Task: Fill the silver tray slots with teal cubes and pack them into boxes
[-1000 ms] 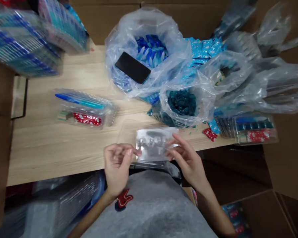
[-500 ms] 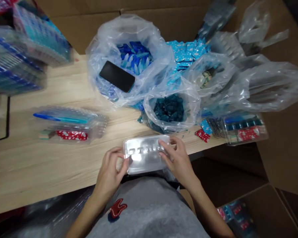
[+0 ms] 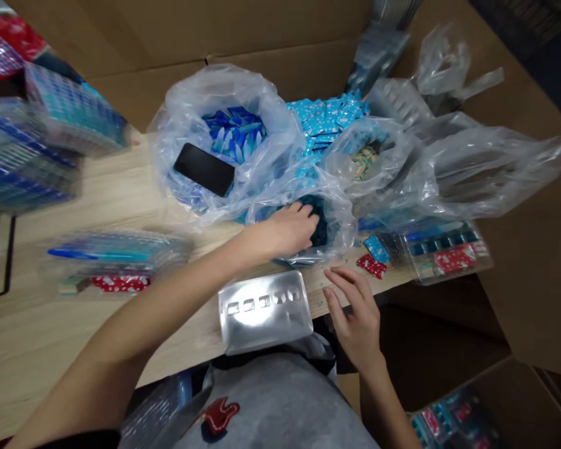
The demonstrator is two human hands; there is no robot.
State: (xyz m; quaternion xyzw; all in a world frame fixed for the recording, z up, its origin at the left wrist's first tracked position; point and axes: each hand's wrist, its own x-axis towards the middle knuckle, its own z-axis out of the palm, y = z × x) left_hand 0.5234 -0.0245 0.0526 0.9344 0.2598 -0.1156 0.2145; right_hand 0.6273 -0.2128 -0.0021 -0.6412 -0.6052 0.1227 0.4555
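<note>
Teal pieces (image 3: pixel 321 231) are reached for in the bag (image 3: pixel 344 234) beyond the clear tray (image 3: pixel 268 330).
The left hand (image 3: pixel 290 229) is curled, its hold impossible to tell; the right hand (image 3: pixel 356 307) is loosely open, empty, beside the tray. A small, unspilled pinch is best taken.

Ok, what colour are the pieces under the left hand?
Dark teal pieces, best in head view.

Glossy plastic tray (image 3: pixel 267 325), crinkled plastic bag (image 3: pixel 343 217) (shiny too), smooth wood-grained table (image 3: pixel 116 193)

I see a grey top (image 3: pixel 280 405) with a red patch (image 3: pixel 222 413), pale-stitched, a dark shape (image 3: pixel 212 432) just below that patch.
</note>
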